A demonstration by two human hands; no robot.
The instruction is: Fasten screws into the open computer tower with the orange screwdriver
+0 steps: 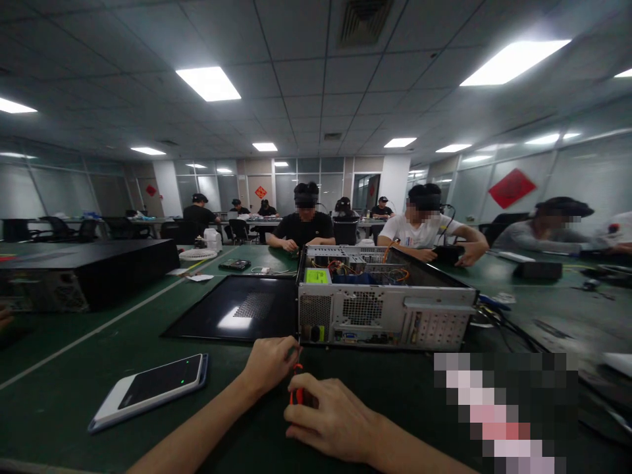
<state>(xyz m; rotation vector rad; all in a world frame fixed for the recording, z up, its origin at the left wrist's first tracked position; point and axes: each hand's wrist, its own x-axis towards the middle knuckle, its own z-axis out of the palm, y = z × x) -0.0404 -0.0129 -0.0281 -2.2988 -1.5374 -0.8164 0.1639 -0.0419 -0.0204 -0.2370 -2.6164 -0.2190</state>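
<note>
In the head view, an opened desktop computer case (385, 296) lies on its side, its rear panel facing me and its wiring exposed. My right hand (336, 415) is closed around the orange-and-black handle of a screwdriver (297, 385) in front of the case's near left corner. The screwdriver points away from me, towards that corner. Just left of it, my left hand (271, 361) has its fingers pinched together near the shaft. What those fingertips hold is hidden. A black side panel (212, 309) with a perforated patch lies flat against the left of the case.
A white phone-like device (153, 388) rests on the green table (89, 388) to my left. Farther left stands another black computer case (113, 270). A hard drive (234, 264) and cable lie beyond the panel. Cables (503, 322) spread at right. Several people sit across the table.
</note>
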